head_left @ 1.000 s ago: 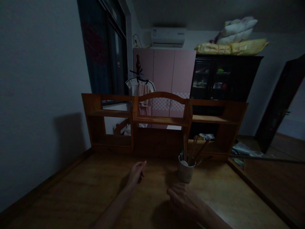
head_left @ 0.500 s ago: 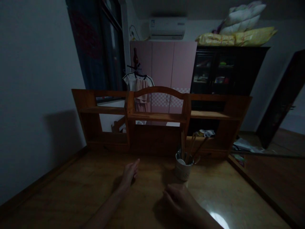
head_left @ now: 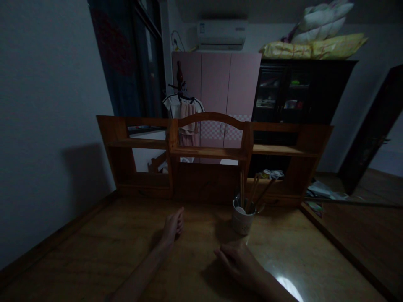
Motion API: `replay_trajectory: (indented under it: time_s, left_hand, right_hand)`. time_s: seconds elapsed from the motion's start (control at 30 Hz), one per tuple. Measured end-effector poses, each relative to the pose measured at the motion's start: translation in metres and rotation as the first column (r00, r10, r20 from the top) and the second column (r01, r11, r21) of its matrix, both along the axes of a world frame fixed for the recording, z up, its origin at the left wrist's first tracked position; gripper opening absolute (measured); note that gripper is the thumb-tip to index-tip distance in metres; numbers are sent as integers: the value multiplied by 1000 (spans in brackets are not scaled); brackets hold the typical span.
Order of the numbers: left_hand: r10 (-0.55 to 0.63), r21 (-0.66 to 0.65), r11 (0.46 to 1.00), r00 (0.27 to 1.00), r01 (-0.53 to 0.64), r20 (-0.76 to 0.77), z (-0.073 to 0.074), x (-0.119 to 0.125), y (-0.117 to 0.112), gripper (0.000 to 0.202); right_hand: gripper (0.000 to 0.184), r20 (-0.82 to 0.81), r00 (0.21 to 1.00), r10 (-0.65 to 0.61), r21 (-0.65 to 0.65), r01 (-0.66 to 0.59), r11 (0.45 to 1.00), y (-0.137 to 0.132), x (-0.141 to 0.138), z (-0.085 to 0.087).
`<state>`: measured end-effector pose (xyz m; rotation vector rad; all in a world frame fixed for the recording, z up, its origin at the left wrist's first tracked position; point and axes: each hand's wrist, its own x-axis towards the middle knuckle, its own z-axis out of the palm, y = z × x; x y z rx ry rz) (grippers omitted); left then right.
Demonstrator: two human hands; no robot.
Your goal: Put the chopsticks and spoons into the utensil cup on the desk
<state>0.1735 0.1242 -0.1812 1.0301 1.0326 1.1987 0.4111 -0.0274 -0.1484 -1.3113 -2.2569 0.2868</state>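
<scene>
My left hand rests on the wooden tabletop left of centre. Its fingers are curled into a fist with the thumb on top, and nothing shows in it. Nearer to me on the right, my right hand lies loosely closed, back of the hand up, and I see nothing in it. Just beyond the right hand stands a light-coloured utensil holder. Chopsticks, other long wooden utensils and what looks like a spoon stick up out of it. Neither hand touches the holder.
A wooden shelf unit runs along the table's far edge. To the left is a wall. Behind the shelf stand a pink wardrobe, a dark cabinet and a rack with hanging clothes. A bright reflection lies on the table beside my right forearm.
My left hand's fingers have curled in more tightly. The right hand stays in nearly the same place. The view has shifted very slightly; the utensil holder has not moved.
</scene>
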Motion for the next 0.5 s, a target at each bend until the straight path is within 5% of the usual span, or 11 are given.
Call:
replay_trajectory:
  time_s: [0.5]
  left_hand:
    - [32, -26, 999, 999, -33, -32, 0, 0, -3, 48]
  right_hand:
    - [43, 11, 1000, 11, -19, -11, 1000, -2, 0, 1]
